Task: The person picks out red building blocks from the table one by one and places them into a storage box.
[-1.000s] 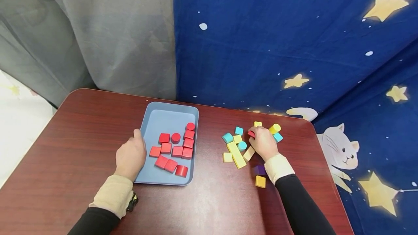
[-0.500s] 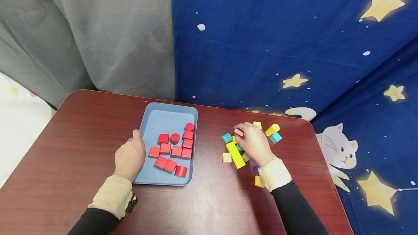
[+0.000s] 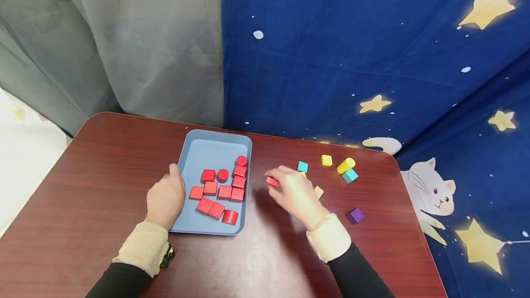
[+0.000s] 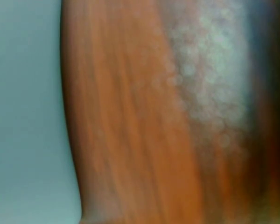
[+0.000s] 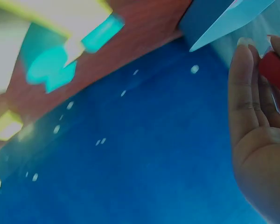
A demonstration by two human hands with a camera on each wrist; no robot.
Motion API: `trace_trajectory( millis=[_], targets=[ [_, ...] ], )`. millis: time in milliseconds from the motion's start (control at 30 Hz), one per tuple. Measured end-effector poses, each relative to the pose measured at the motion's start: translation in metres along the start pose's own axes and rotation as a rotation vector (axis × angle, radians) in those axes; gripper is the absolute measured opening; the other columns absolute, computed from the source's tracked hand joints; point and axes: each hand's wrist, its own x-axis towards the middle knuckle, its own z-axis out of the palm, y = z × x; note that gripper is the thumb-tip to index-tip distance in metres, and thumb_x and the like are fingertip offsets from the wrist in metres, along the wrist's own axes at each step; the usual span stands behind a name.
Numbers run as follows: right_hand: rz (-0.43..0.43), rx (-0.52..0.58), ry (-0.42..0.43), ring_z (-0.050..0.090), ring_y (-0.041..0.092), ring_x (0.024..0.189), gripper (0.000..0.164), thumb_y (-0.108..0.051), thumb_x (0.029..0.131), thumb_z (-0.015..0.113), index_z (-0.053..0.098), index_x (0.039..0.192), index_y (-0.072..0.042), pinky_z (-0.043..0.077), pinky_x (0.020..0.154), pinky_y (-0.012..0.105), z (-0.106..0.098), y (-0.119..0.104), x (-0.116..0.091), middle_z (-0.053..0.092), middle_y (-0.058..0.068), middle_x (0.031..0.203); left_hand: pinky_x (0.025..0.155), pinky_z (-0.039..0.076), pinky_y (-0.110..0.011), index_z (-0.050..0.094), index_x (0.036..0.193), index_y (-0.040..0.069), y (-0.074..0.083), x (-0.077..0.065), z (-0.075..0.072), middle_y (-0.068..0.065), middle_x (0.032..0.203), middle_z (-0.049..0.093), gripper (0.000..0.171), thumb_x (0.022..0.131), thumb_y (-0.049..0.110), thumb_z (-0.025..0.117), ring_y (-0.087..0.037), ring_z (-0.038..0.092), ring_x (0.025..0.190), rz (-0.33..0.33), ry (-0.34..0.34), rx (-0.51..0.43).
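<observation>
My left hand (image 3: 166,197) grips the left rim of a blue-grey tray (image 3: 203,151); its fingertips are hidden. Several red blocks (image 3: 210,188), cubes and rounded ones, lie in the tray's lower and right parts. Between the tray and the loose blocks, my right hand (image 3: 295,194) pinches a red block (image 3: 272,181) above the table. The right wrist view shows this red block (image 5: 275,72) at the fingertips, with the tray (image 5: 214,23) beyond. In the blurred left wrist view, a pale blue-grey surface (image 4: 28,112) fills the left side.
Right of the tray lie a teal block (image 3: 302,166), a yellow cube (image 3: 326,160), a yellow cylinder (image 3: 346,165), another teal block (image 3: 350,175) and a purple block (image 3: 355,215). My right hand covers others. A curtain (image 3: 290,59) hangs behind the table (image 3: 124,160).
My right hand has lifted the red block from among the loose blocks and carried it left towards the tray. The left hand and the tray have stayed in place.
</observation>
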Motion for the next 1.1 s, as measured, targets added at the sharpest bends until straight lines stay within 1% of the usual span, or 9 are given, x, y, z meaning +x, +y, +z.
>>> trace_trajectory(
  millis=[167,333,467,633,833,967,1100],
  targets=[
    [-0.041,0.042,-0.039,0.051,0.003,0.070,0.020,-0.016,0.082,0.071,0.069,0.101,-0.013,0.044,0.068,0.017,0.016,-0.019,0.000,0.057,-0.009,0.083,0.046,0.041,-0.051,0.036,0.097,-0.002,0.000,0.000,0.001,-0.020,0.063,0.051,0.017,0.097,0.015,0.040,-0.046,0.058,0.056,0.002,0.009,-0.002],
    [-0.061,0.075,-0.077,0.050,0.005,0.070,0.019,-0.018,0.084,0.069,0.069,0.103,-0.014,0.042,0.068,0.016,0.030,-0.037,-0.001,0.057,-0.009,0.083,0.045,0.041,-0.051,0.036,0.096,-0.002,0.000,-0.001,0.002,-0.020,0.063,0.050,0.017,0.097,0.014,0.042,-0.046,0.058,0.055,0.011,0.031,-0.001],
    [-0.067,0.097,-0.132,0.054,0.003,0.073,0.021,-0.019,0.084,0.069,0.069,0.106,-0.016,0.042,0.069,0.014,0.042,-0.051,-0.003,0.062,-0.009,0.089,0.044,0.040,-0.051,0.037,0.095,-0.002,0.000,-0.002,0.002,-0.019,0.062,0.050,0.017,0.096,0.014,0.043,-0.045,0.057,0.054,0.019,0.054,-0.003],
    [-0.085,0.103,-0.182,0.058,0.000,0.079,0.025,-0.019,0.084,0.070,0.068,0.109,-0.017,0.043,0.071,0.014,0.055,-0.065,-0.004,0.066,-0.009,0.096,0.045,0.040,-0.051,0.037,0.095,-0.003,0.000,-0.002,0.000,-0.020,0.062,0.050,0.017,0.097,0.014,0.041,-0.046,0.058,0.055,0.014,0.032,-0.008],
    [-0.113,0.103,-0.202,0.053,-0.002,0.072,0.023,-0.021,0.083,0.071,0.069,0.106,-0.019,0.040,0.066,0.013,0.066,-0.080,-0.004,0.063,-0.013,0.086,0.044,0.039,-0.050,0.037,0.095,-0.003,0.000,-0.001,0.000,-0.020,0.063,0.051,0.017,0.096,0.014,0.042,-0.045,0.057,0.054,0.001,0.020,-0.001],
    [-0.139,0.099,-0.194,0.049,-0.003,0.070,0.018,-0.024,0.083,0.071,0.068,0.100,-0.023,0.037,0.063,0.012,0.072,-0.088,-0.005,0.057,-0.017,0.079,0.043,0.039,-0.050,0.038,0.095,-0.002,0.000,0.000,0.002,-0.020,0.062,0.051,0.018,0.096,0.014,0.044,-0.045,0.057,0.054,0.007,0.038,0.003],
    [-0.167,0.101,-0.191,0.044,-0.003,0.065,0.015,-0.025,0.084,0.070,0.067,0.098,-0.023,0.035,0.060,0.011,0.078,-0.094,-0.007,0.050,-0.018,0.074,0.042,0.038,-0.050,0.038,0.094,-0.002,-0.001,-0.001,0.004,-0.020,0.061,0.051,0.018,0.095,0.014,0.045,-0.045,0.057,0.052,0.017,0.068,0.002]
  ],
)
